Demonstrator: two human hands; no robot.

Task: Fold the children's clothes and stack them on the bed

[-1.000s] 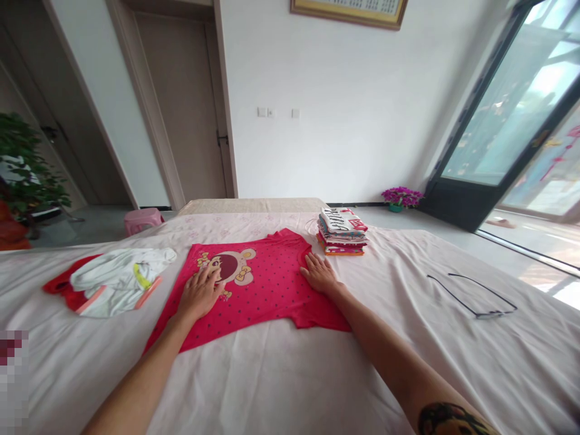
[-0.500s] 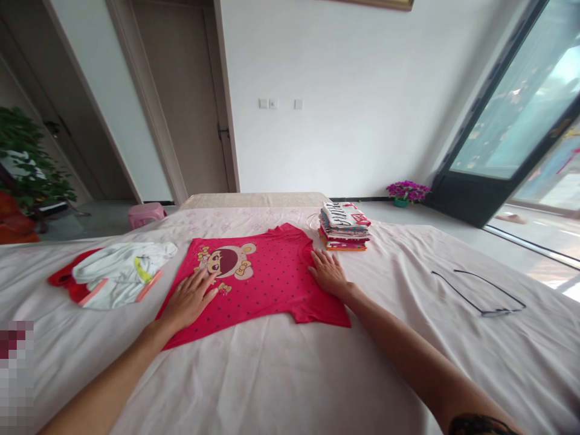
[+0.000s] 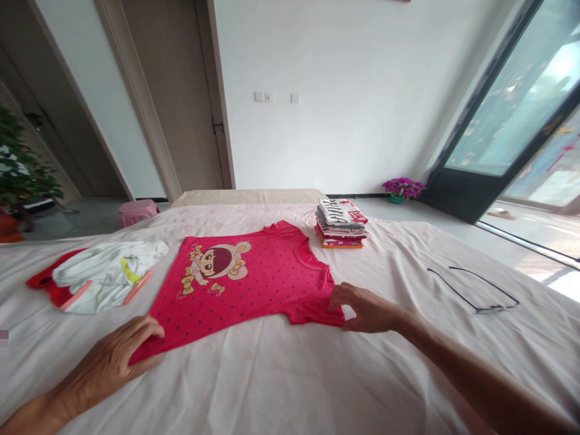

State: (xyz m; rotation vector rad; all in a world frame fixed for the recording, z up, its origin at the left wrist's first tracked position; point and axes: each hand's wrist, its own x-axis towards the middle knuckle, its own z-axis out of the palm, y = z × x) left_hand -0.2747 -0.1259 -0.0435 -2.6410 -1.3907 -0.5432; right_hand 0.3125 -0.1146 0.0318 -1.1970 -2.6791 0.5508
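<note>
A red T-shirt [image 3: 267, 278] with dark dots and a cartoon girl print lies spread flat, its neck to the right and its hem to the left. My left hand [image 3: 113, 350] is at the near hem corner, fingers above and thumb below, closed round the cloth. At the near sleeve, my right hand [image 3: 362, 307] has its thumb and fingers bent onto the sleeve's edge, gripping it. Beyond the collar stands a stack of folded clothes [image 3: 342, 223], a white printed one on top. To the left lies a crumpled white garment [image 3: 104, 272] over a red one [image 3: 43, 280].
A pale sheet [image 3: 281, 386] covers the wide surface under the clothes. Eyeglasses [image 3: 496, 308] rest on it at the right. Behind are a pink stool [image 3: 138, 211], purple flowers [image 3: 403, 187] in a green pot, closed doors and a glass door.
Both hands were lying flat on the T-shirt. My left hand has moved down-left to the hem corner, my right down to the near sleeve. The camera view has shifted slightly.
</note>
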